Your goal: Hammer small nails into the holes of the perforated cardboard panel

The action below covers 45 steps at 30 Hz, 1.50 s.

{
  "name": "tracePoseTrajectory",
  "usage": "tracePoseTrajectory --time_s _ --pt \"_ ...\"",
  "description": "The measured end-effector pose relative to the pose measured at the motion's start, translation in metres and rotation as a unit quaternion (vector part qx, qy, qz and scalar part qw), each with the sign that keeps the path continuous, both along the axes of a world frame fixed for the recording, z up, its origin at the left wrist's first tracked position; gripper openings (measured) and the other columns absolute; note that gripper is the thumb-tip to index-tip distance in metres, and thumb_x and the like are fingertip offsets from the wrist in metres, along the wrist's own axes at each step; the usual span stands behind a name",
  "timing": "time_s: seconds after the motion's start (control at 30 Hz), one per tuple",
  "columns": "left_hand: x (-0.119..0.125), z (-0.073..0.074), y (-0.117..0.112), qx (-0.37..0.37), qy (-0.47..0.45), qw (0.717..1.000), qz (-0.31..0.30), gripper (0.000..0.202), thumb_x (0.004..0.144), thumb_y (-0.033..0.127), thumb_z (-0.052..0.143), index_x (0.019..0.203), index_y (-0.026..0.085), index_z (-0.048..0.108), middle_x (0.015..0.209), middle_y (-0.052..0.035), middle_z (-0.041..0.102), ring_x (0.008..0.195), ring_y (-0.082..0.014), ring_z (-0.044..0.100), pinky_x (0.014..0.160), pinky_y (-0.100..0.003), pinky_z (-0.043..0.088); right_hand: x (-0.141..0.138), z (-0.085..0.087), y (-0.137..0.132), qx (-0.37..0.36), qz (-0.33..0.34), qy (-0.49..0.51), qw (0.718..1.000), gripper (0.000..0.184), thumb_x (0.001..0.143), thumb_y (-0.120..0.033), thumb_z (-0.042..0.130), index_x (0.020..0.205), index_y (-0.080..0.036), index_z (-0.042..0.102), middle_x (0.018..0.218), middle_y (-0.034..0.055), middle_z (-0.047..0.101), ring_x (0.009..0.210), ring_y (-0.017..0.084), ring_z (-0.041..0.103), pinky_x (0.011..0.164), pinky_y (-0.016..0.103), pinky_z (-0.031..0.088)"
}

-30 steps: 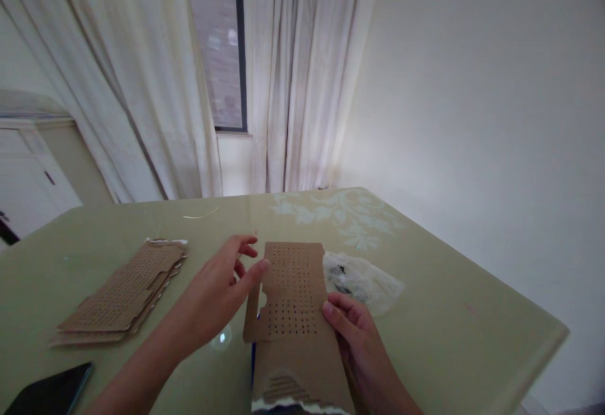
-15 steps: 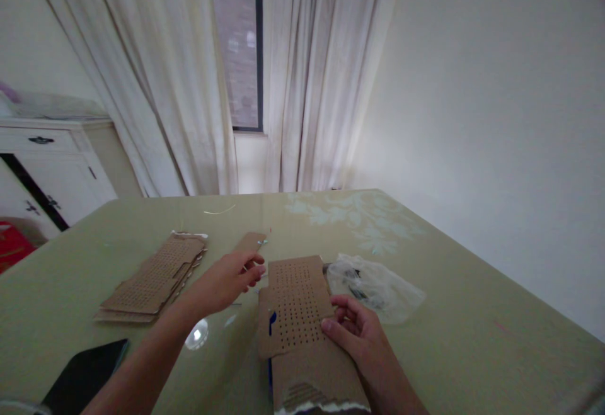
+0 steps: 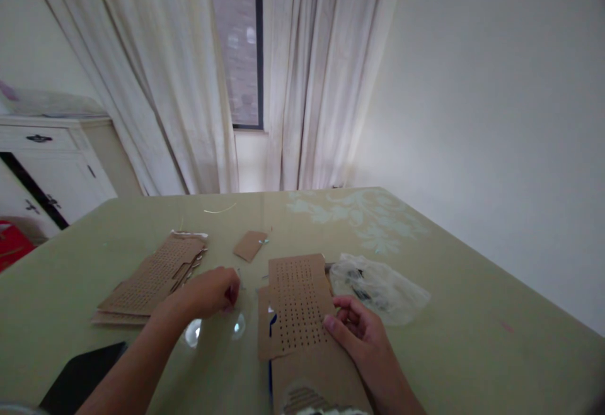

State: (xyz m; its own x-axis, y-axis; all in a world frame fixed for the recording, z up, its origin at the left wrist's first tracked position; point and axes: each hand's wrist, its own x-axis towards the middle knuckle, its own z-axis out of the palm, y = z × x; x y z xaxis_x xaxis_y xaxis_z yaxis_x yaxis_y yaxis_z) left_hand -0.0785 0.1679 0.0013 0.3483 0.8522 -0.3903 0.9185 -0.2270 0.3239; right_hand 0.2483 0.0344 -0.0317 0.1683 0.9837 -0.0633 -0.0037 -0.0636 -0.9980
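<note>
My right hand (image 3: 357, 333) grips the right edge of a brown cardboard sheet (image 3: 302, 301) with rows of small punched holes, thumb on top and fingers curled at the side. Under it lie more cardboard and something blue that shows at the left edge. The near end of the cardboard (image 3: 321, 377) has a torn, ridged patch. My left hand (image 3: 220, 289) is low over the table left of the sheet, its fingers curled down and closed; whatever they hold is hidden. A small cardboard piece (image 3: 250, 246) lies just beyond it.
A stack of punched cardboard sheets (image 3: 154, 276) lies to the left. A clear plastic bag (image 3: 378, 289) with dark items inside lies right of the held sheet. A dark flat object (image 3: 82, 377) is at the near left. A thin pale strand (image 3: 220, 210) lies farther back on the table.
My left hand has moved left and down, away from the sheet, and its fingers have closed. This uncovers the small cardboard piece. My right hand stays on the sheet.
</note>
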Motion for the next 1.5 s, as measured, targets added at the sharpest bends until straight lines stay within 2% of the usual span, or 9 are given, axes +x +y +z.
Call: tracePoseTrajectory --time_s 0.2,0.47,0.57,0.77,0.93,1.07,1.17,1.27,1.5 --pt "-0.008 0.010 -0.011 0.073 -0.053 0.996 -0.004 0.012 0.072 0.014 0.064 0.072 0.025 0.069 0.082 -0.0040 0.075 0.084 -0.0282 0.071 0.070 -0.030 0.040 -0.008 0.007 0.001 0.000 -0.012 0.033 0.999 0.061 0.071 -0.071 0.092 0.102 -0.021 0.076 0.079 0.0007 0.065 0.074 0.021 0.064 0.065 0.030 0.049" --pt "0.010 0.094 -0.045 0.240 -0.163 0.957 0.003 0.029 0.100 0.044 0.053 0.099 0.027 0.076 0.092 -0.0050 0.078 0.084 -0.0264 0.068 0.078 -0.034 0.047 -0.007 0.003 0.000 -0.012 0.046 0.104 0.993 0.060 0.078 -0.066 0.091 0.116 -0.022 0.074 0.091 0.0042 0.076 0.086 0.025 0.074 0.074 0.033 0.056" --pt "0.029 0.106 -0.067 0.310 -0.257 0.915 0.021 0.030 0.098 0.052 0.061 0.099 0.028 0.079 0.086 -0.0037 0.076 0.076 -0.0244 0.067 0.068 -0.031 0.050 -0.009 0.006 -0.002 -0.016 0.070 0.124 0.990 0.065 0.076 -0.064 0.094 0.120 -0.021 0.074 0.098 0.0080 0.081 0.092 0.029 0.077 0.080 0.038 0.059" --pt "0.047 0.068 -0.104 0.250 -0.407 0.877 0.048 0.014 0.092 0.040 0.076 0.086 0.028 0.080 0.081 -0.0019 0.074 0.075 -0.0203 0.067 0.069 -0.029 0.057 -0.005 0.006 -0.005 -0.043 0.094 0.107 0.989 0.077 0.074 -0.068 0.092 0.129 -0.018 0.071 0.105 0.0106 0.078 0.100 0.033 0.075 0.086 0.043 0.059" --pt "0.050 0.018 -0.134 0.162 -0.539 0.807 0.179 0.023 0.080 0.048 0.090 0.079 0.027 0.083 0.084 -0.0037 0.076 0.079 -0.0231 0.071 0.071 -0.032 0.063 0.000 0.016 -0.006 -0.002 -0.001 0.088 0.996 0.061 0.081 -0.067 0.086 0.124 -0.025 0.071 0.093 -0.0004 0.062 0.080 0.023 0.069 0.068 0.033 0.054" --pt "0.057 -0.002 -0.148 0.154 -0.551 0.785 0.239 0.034 0.080 0.060 0.089 0.081 0.027 0.083 0.089 -0.0050 0.077 0.082 -0.0250 0.072 0.073 -0.035 0.065 0.009 0.030 -0.006 0.070 -0.084 0.020 0.994 0.053 0.087 -0.064 0.079 0.123 -0.026 0.068 0.089 -0.0019 0.057 0.064 0.017 0.057 0.057 0.030 0.044" --pt "0.058 -0.007 -0.149 0.181 -0.557 0.774 0.239 0.036 0.080 0.060 0.089 0.081 0.026 0.081 0.088 -0.0055 0.075 0.082 -0.0252 0.071 0.073 -0.035 0.065 0.019 0.030 -0.005 0.074 -0.083 -0.170 0.979 0.038 0.096 -0.058 0.065 0.111 -0.024 0.069 0.079 -0.0005 0.060 0.065 0.021 0.058 0.061 0.032 0.044" --pt "0.059 -0.006 -0.146 0.179 -0.565 0.770 0.237 0.033 0.081 0.058 0.088 0.083 0.025 0.082 0.090 -0.0053 0.076 0.085 -0.0249 0.072 0.075 -0.034 0.064 0.024 0.018 -0.006 0.032 -0.037 -0.322 0.946 0.019 0.091 -0.044 0.071 0.089 -0.024 0.069 0.075 0.0026 0.067 0.070 0.025 0.062 0.066 0.035 0.042" --pt "0.078 0.026 -0.142 0.188 -0.554 0.773 0.247 0.034 0.094 0.059 0.071 0.096 0.025 0.079 0.103 -0.0064 0.082 0.091 -0.0242 0.072 0.082 -0.034 0.062 0.021 -0.001 0.000 0.014 0.003 -0.389 0.921 0.012 0.077 -0.027 0.078 0.085 -0.025 0.070 0.085 0.0089 0.078 0.082 0.032 0.069 0.072 0.037 0.040"
